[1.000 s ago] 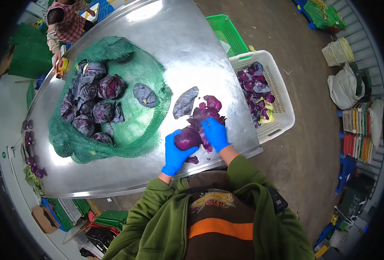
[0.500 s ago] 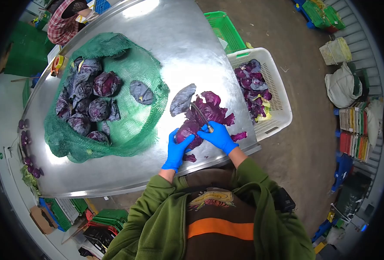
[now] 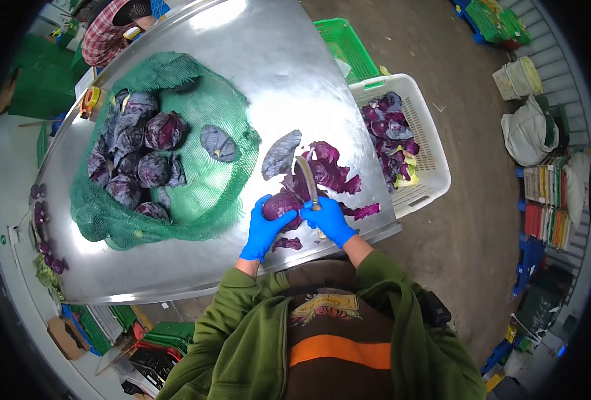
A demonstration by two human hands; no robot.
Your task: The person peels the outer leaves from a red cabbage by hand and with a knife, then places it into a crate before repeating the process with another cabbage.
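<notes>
Red cabbage (image 3: 281, 205), round, glossy dark purple, at frame centre on steel table (image 3: 242, 80). Left hand (image 3: 262, 230) cups it. Right hand (image 3: 329, 220) fisted round knife (image 3: 307, 180), blade up. Peeled leaves (image 3: 332, 175) just beyond.

Both arms, in green sleeves, reached up from the lower middle of the frame, bent at the elbows. The left hand (image 3: 263, 230), blue-gloved, curled with fingers spread just left of centre. The right hand (image 3: 329, 220), also gloved, was closed in a fist beside it.
</notes>
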